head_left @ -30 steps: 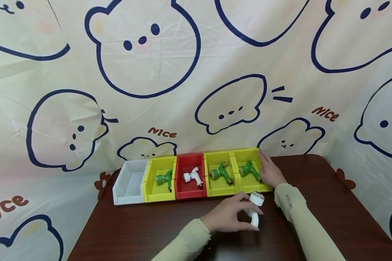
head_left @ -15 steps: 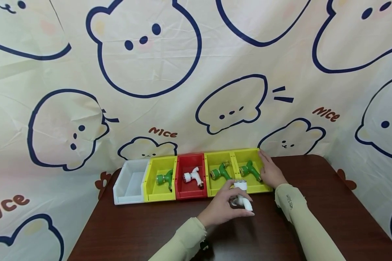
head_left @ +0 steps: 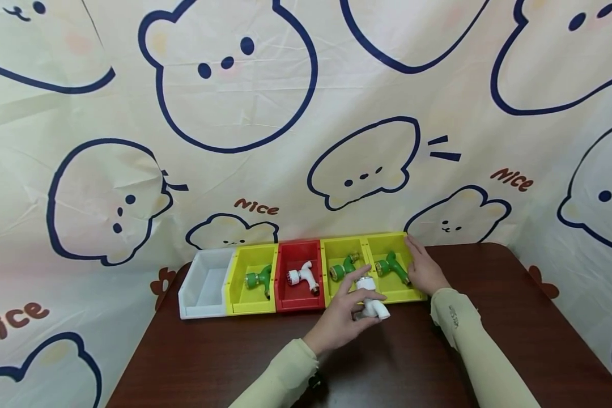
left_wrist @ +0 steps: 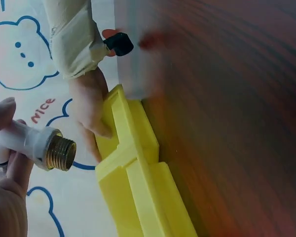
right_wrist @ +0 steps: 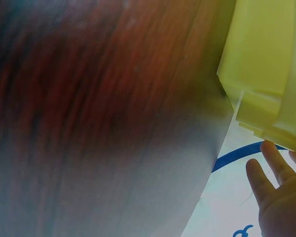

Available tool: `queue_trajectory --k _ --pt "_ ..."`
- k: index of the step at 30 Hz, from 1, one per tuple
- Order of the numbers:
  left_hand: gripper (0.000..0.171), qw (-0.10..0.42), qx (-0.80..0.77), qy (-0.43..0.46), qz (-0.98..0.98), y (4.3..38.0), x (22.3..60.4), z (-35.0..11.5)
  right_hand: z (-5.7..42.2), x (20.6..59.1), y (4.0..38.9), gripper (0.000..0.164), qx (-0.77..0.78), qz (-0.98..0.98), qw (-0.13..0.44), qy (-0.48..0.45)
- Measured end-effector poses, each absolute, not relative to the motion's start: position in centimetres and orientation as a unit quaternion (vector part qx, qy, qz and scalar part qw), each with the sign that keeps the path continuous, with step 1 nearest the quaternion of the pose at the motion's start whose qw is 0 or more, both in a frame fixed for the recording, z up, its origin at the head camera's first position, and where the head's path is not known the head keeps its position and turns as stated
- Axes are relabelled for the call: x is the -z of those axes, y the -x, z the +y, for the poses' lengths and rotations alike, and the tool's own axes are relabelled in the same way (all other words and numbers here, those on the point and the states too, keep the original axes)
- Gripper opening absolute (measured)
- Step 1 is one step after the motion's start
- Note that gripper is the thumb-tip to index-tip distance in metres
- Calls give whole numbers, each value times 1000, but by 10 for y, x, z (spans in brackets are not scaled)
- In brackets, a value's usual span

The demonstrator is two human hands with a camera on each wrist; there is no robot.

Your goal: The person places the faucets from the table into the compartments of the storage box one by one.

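Observation:
My left hand (head_left: 336, 320) pinches a white tap (head_left: 376, 309) between thumb and fingers, in front of the yellow bins. In the left wrist view the brass threaded end (left_wrist: 62, 153) points away from the fingers. My right hand (head_left: 426, 271) rests against the outer side of the rightmost yellow bin (head_left: 407, 296); the right wrist view shows its fingers (right_wrist: 259, 180) extended at the bin's edge. That bin holds a green tap (head_left: 394, 267). Another green tap (head_left: 338, 272) lies in the yellow bin to its left, partly hidden by my left hand.
Further left, a red bin (head_left: 300, 305) holds a white tap (head_left: 303, 276), and a yellow bin (head_left: 250, 306) holds a green tap (head_left: 258, 279). A white bin (head_left: 204, 311) ends the row. Behind the dark wooden table (head_left: 209, 362) hangs a printed cloth (head_left: 265, 175).
My left hand has moved left and toward the bins with the white tap, turning it and raising the index finger. My right hand stays at the bin's side.

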State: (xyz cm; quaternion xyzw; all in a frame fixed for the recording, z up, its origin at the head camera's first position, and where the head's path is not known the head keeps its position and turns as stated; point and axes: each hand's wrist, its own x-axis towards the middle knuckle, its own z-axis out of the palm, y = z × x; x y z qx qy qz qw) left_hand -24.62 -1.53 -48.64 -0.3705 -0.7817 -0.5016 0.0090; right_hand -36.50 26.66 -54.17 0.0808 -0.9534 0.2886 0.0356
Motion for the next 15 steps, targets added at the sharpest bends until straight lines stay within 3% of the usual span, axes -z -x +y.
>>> queue_trajectory --k 8,11,15 --pt "45 62 450 382 -805 248 487 -21 267 542 365 67 -292 -953 30 -80" --pt "56 64 448 352 -819 249 486 -24 268 543 366 67 -292 -952 31 -83" --pt "57 65 456 300 -836 248 485 -27 268 543 367 67 -292 -952 31 -83"
